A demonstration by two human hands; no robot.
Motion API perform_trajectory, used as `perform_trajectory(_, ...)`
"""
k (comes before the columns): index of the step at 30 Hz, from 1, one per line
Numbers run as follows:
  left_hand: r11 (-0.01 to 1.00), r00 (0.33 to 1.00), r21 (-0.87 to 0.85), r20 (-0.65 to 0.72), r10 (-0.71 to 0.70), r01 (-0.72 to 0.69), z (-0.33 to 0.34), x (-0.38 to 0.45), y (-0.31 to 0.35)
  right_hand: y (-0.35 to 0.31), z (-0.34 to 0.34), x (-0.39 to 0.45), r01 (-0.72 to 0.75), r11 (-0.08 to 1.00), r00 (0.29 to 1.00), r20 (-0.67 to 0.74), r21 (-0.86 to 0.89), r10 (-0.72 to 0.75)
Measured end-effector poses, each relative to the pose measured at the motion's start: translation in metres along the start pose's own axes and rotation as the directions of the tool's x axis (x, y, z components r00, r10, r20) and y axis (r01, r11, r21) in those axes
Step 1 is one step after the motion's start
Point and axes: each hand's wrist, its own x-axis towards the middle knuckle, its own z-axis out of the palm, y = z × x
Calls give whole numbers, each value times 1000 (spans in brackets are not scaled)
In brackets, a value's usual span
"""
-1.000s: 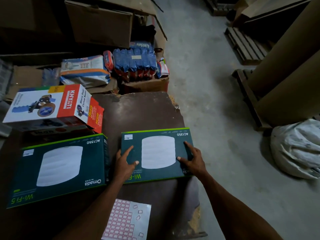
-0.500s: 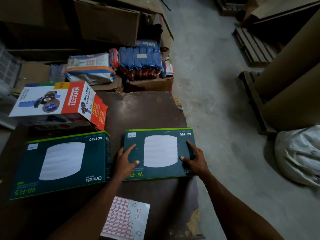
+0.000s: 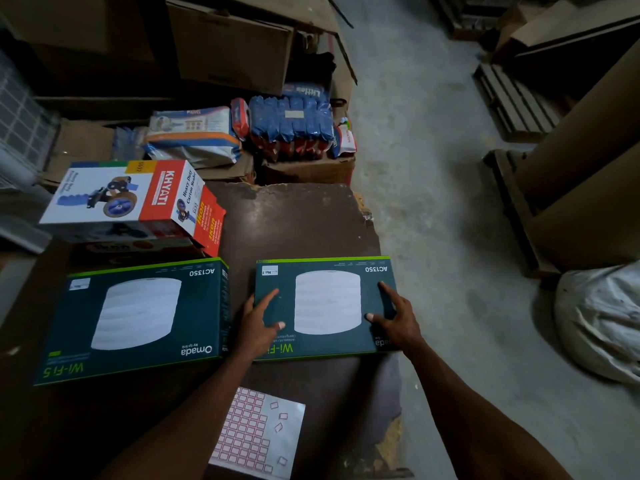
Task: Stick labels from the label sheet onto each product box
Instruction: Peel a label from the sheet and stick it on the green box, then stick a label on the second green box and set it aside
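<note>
The left product box (image 3: pixel 135 318) lies on the table (image 3: pixel 294 220). Left hand (image 3: pixel 258 323) and right hand (image 3: pixel 394 318), grip released, press flat on the right product box (image 3: pixel 325 306). Step: positioning, by judgement. Next: reach near to the label sheet (image 3: pixel 256 434), peel one label.

1. Camera view has shifted slightly between pictures; the scene sits a little further right in frame.
2. Left hand (image 3: pixel 258 322) and right hand (image 3: pixel 394 315): no displacement on the right product box (image 3: pixel 325 306).
3. No object relocated.
</note>
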Motion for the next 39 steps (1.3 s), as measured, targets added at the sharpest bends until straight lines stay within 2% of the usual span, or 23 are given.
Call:
perform_trajectory(11,1000,999,23,36,5,-6,-2,2,0,-8,5,-4,1,999,1000,-24,-46,-2)
perform_trajectory(14,998,998,53,57,-21,18,-3,0,4,-21,7,-12,-39,986,999,-30,-165,34)
perform_trajectory(16,997,998,69,52,-27,23,-3,-6,10,-28,8,-15,-58,941,996,-87,-333,30)
perform_trajectory(18,997,1000,70,17,-23,21,-4,-13,14,-36,10,-22,-63,915,988,-154,-398,1)
perform_trajectory(22,1000,996,14,-90,12,-11,-13,-35,20,-59,22,-43,57,962,953,-271,-268,-132)
perform_trajectory(25,997,988,-40,-141,66,-72,-26,-57,23,-83,47,-69,148,987,936,-313,-55,-158)
perform_trajectory(28,989,977,-98,-191,92,-112,-42,-78,18,-107,75,-98,244,960,929,-317,136,-191)
perform_trajectory(33,984,955,-137,-289,71,-115,-83,-114,-2,-144,133,-146,161,910,971,-226,383,-76)
perform_trajectory(39,983,944,-180,-327,-37,-24,-133,-144,-54,-172,200,-177,217,946,976,-35,239,-215)
